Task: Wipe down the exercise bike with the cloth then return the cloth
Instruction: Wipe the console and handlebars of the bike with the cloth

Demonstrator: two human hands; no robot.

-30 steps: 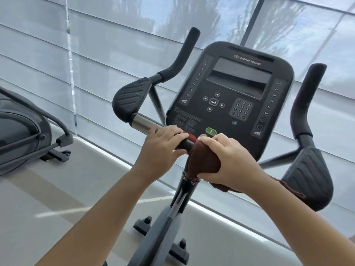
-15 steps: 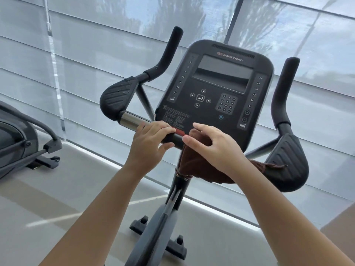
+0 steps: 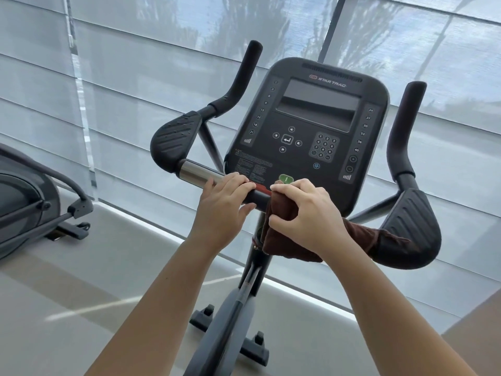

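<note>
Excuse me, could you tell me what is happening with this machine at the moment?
A person is wiping an exercise bike with a dark brown cloth. The right hand presses the cloth around the handlebar's centre, just below the console, with a tail of cloth trailing toward the right elbow pad. The left hand grips the bare handlebar beside it, apparently steadying it. The cloth is in use, not yet returned.
</note>
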